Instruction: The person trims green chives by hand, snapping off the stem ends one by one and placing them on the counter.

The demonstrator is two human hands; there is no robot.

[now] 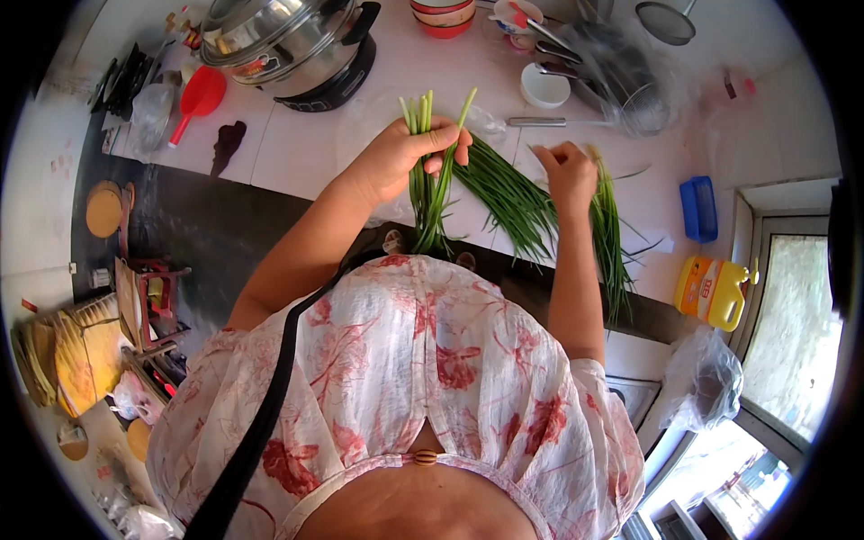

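Just beyond the flowered shirt [432,333], the left hand [403,155] is closed round a bunch of chives [423,193], while the right hand [571,178], its fingers drawn together, is beside the right pile [608,229] of chives; whether it pinches anything, I cannot tell. Between the hands, the middle pile [513,198] lies on the counter [297,153], with a white bowl [544,87] and steel pot [279,45] farther back.

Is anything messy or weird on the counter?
I can't see any spills. A few stray blades stick out sideways from the chives by the right hand, though most lie in line. Also, a dark crumpled thing, too unclear to name, lies near the red dipper.
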